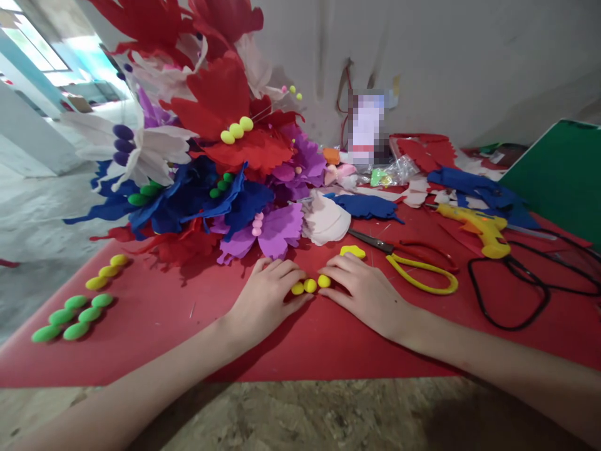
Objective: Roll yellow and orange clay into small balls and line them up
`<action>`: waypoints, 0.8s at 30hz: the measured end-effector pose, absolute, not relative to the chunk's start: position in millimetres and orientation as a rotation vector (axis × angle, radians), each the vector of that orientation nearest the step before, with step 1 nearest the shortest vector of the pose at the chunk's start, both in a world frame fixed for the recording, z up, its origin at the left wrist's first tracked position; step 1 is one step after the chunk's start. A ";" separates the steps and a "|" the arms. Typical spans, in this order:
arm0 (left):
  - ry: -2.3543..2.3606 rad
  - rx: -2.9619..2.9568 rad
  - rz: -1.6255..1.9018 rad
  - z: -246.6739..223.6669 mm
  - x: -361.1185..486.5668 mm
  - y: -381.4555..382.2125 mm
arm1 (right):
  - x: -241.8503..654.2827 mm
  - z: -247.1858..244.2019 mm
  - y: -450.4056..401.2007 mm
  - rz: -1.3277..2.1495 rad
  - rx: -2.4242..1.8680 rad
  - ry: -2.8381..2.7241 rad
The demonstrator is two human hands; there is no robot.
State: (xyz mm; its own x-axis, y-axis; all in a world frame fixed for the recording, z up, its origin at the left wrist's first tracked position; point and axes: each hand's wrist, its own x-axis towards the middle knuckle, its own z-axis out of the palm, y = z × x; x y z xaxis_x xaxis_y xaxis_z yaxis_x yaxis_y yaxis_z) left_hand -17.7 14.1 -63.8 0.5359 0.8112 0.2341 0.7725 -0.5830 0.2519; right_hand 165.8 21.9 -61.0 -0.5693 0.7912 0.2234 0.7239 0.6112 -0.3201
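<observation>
Three small yellow balls (310, 285) sit in a short row on the red table covering, between my two hands. My left hand (267, 291) is closed, its thumb and fingers around the left end of the row. From the other side, my right hand (364, 288) pinches the rightmost yellow ball (323, 281), which stands slightly apart from the other two. A flat yellow piece (353, 252) lies just behind my right fingers. Scissors (399, 254) with red and yellow handles rest to the right of that hand.
A tall bunch of cloth flowers (220, 144) stands at back left. Yellow balls (108, 271) and green balls (75, 316) lie in rows at left. At right are a yellow glue gun (479, 227) with its black cord, blue scraps (488, 188) and a green board (558, 178).
</observation>
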 end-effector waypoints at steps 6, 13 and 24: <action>1.344 2.660 0.515 -66.8 -19.1 15.6 | 165.0 -62.6 23.4 0.212 -1.172 -2.550; 1.310 2.697 0.546 -67.6 -19.8 16.6 | 162.3 -58.8 23.9 0.150 -1.144 -2.574; 1.258 2.889 0.405 -61.1 -0.3 22.5 | 179.3 -59.1 18.7 0.111 -1.161 -2.466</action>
